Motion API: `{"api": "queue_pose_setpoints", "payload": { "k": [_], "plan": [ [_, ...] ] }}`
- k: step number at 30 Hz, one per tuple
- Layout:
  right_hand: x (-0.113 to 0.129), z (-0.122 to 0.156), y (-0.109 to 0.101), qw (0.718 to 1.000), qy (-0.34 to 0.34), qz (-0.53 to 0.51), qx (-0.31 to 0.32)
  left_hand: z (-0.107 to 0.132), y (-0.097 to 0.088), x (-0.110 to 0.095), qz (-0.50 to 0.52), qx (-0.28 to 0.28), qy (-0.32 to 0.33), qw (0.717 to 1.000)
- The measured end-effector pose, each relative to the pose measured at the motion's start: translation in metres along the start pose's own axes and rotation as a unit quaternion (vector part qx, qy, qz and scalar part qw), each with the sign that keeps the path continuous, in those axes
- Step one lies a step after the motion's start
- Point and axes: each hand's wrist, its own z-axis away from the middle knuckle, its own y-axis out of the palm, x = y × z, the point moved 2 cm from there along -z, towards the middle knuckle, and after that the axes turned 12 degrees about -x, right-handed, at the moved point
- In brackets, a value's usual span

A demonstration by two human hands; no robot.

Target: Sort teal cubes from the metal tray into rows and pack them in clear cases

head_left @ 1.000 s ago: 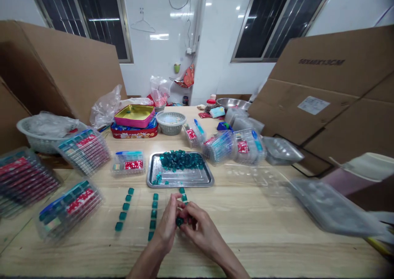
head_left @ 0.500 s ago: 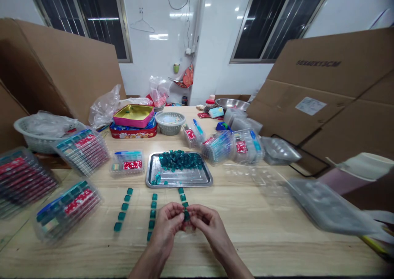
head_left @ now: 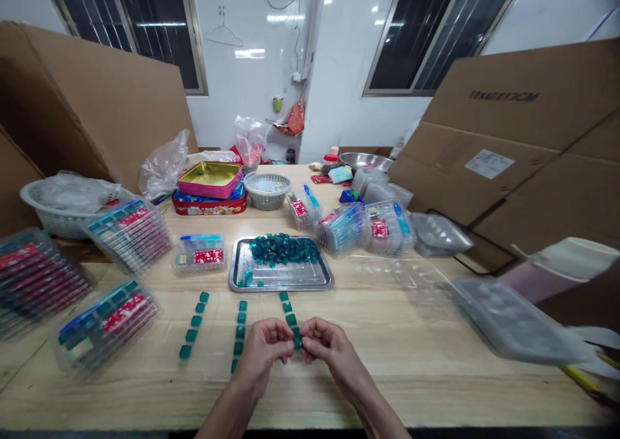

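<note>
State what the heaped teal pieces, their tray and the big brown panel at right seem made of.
Heaped teal pieces: glossy, probably clear plastic, possibly glass; they look translucent and glint. Tray: shiny metal, likely steel; silvery, with reflections. Big brown panel: matte cardboard; visible creases and printed lettering.

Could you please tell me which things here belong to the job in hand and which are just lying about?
Seemingly in use: left hand, right hand, teal piece between them, teal rows, teal pile, metal tray, filled packs.

Probably just lying about: red tin, steel bowl, plastic bag.
</note>
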Motion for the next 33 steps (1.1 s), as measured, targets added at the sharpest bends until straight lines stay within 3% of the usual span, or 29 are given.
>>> {"api": "queue_pose_setpoints", "payload": {
  "k": [4,7,10,20,26,33],
  "plan": [
    [-0.01,-0.005,-0.007,0.987,-0.046,0.156,-0.003,-0.002,0.003,0.015,-0.193,-0.077,0.071,0.976],
    [-0.012,-0.006,-0.01,0.946,-0.12,0.298,-0.041,-0.003,0.011,0.024,-0.283,-0.113,0.109,0.946],
    [-0.011,-0.005,-0.013,0.913,-0.142,0.379,-0.052,-0.003,0.018,0.028,-0.319,-0.127,0.133,0.93],
    [-0.008,-0.004,-0.017,0.878,-0.193,0.435,-0.056,-0.003,0.018,0.024,-0.323,-0.097,0.192,0.922],
    [-0.003,0.0,-0.019,0.91,-0.202,0.363,-0.018,-0.002,0.018,0.025,-0.366,-0.084,0.16,0.913],
    [-0.008,0.004,-0.017,0.856,-0.234,0.459,-0.032,0.0,0.024,0.028,-0.384,-0.061,0.186,0.903]
  ]
}}
